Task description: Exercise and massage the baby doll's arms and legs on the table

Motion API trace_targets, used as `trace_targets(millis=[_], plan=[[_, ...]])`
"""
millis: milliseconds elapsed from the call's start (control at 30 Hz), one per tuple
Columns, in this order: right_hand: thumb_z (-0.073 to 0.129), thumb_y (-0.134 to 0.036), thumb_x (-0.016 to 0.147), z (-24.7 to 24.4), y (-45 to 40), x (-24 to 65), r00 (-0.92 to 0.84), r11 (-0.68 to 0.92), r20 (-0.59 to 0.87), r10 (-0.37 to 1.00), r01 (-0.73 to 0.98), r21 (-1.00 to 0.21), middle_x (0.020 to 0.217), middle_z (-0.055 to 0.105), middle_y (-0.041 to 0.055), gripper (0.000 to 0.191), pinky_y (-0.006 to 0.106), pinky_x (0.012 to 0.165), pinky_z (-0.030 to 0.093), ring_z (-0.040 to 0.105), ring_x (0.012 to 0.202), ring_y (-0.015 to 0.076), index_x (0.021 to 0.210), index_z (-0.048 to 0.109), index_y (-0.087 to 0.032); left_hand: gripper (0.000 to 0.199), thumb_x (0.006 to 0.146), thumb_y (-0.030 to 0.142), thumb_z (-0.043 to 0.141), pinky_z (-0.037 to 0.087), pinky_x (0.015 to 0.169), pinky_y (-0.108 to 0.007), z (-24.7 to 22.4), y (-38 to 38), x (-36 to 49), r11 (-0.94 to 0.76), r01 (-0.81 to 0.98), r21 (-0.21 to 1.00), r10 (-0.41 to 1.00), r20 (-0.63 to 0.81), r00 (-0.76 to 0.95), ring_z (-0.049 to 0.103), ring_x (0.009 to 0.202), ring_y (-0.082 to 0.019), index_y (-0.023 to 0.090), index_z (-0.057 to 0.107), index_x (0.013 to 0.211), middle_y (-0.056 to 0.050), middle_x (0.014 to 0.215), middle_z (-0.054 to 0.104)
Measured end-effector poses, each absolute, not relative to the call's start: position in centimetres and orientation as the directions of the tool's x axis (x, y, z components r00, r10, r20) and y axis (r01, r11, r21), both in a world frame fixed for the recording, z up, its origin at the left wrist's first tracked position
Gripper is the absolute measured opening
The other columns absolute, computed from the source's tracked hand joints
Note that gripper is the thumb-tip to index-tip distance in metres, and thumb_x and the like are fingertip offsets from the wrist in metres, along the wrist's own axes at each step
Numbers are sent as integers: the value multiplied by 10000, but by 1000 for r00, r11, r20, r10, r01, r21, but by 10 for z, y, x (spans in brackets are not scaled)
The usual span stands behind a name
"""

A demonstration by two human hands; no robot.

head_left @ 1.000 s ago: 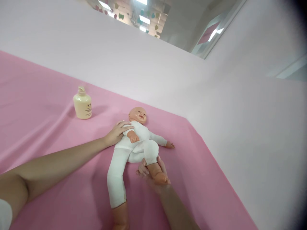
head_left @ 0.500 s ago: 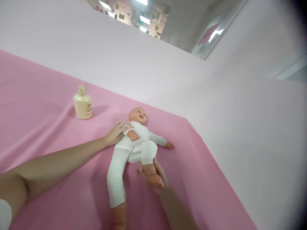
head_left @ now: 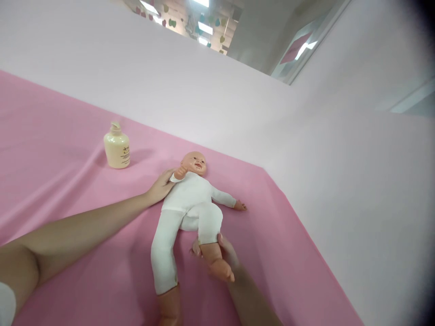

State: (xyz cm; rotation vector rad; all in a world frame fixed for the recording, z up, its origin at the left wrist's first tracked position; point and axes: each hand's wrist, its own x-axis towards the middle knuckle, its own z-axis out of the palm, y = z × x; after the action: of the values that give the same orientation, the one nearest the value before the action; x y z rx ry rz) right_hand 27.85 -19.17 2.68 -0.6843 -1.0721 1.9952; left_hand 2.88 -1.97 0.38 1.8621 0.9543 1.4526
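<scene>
A baby doll (head_left: 190, 192) in white cloth clothing lies face up, its head away from me and its legs toward me. My left hand (head_left: 163, 184) is closed at the doll's arm on the left, whose small fist is raised near the doll's chin; most of my fingertips are hidden behind that arm. Below the bent knee, my right hand (head_left: 228, 251) is wrapped round the doll's lower leg (head_left: 213, 256), thumb on one side and fingertips showing on the other. The doll's other leg (head_left: 165, 253) lies stretched out toward me.
A cream pump bottle (head_left: 117, 147) stands to the left of the doll on the pink sheet (head_left: 78, 131). White walls (head_left: 224, 99) rise behind and to the right. A window or mirror (head_left: 261, 40) at the top shows ceiling lights and hanging decorations.
The doll's arm on the left has moved up from its chest toward its chin with my left hand. My right hand has drawn the bent leg slightly toward me.
</scene>
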Motion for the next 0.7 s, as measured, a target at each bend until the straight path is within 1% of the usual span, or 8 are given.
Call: trace_targets(millis=[67,167,267,367,433,567,700], plan=[[675,-746,736,24,-193,280,-656,-388,-109,747,-297,-873,682,650,66,582,310,748,523,604,702,175,733,694,-165,461,929,409,571,393,1171,-456,4,-19,30,-504,102,858,863,493,112,546,1312,-257,202,577,1341,-103,1403,609],[706,-768,675,17,-194,284,-747,-433,-138,650,-216,-875,647,663,60,608,277,679,516,625,665,168,734,699,-163,477,888,396,592,413,1150,-437,3,-16,30,-401,1,916,914,400,64,558,1282,-253,189,558,1317,-103,1379,613],[736,-771,627,11,-192,287,-802,-473,-170,573,-154,-868,633,677,74,649,269,641,499,629,624,167,767,727,-137,456,863,381,595,453,1089,-415,1,-12,30,-328,-71,942,944,329,6,585,1188,-239,192,545,1275,-93,1272,645],[759,-766,614,12,-191,289,-855,-507,-188,483,-98,-856,660,704,96,723,261,561,460,618,572,164,872,754,-91,409,876,387,577,479,1031,-393,-1,-10,30,-289,-104,952,957,286,-41,594,1115,-222,200,539,1237,-80,1179,651],[781,-749,609,16,-192,287,-856,-513,-191,480,-97,-853,681,717,105,735,264,576,468,640,589,173,909,757,-79,396,884,398,568,481,1019,-380,-2,-9,30,-292,-108,950,956,287,-52,592,1104,-215,205,534,1227,-75,1164,645],[789,-726,617,27,-196,282,-822,-492,-172,542,-144,-858,688,724,94,620,283,699,511,681,675,195,779,743,-129,381,886,421,566,486,991,-362,-1,-9,30,-300,-100,949,954,297,-45,590,1072,-206,206,528,1199,-67,1127,643],[767,-748,631,28,-195,280,-810,-480,-165,562,-157,-863,634,690,74,613,284,715,513,680,685,199,726,728,-144,374,882,398,574,487,984,-362,1,-12,30,-294,-101,950,956,291,-47,590,1058,-206,199,538,1196,-67,1120,649]])
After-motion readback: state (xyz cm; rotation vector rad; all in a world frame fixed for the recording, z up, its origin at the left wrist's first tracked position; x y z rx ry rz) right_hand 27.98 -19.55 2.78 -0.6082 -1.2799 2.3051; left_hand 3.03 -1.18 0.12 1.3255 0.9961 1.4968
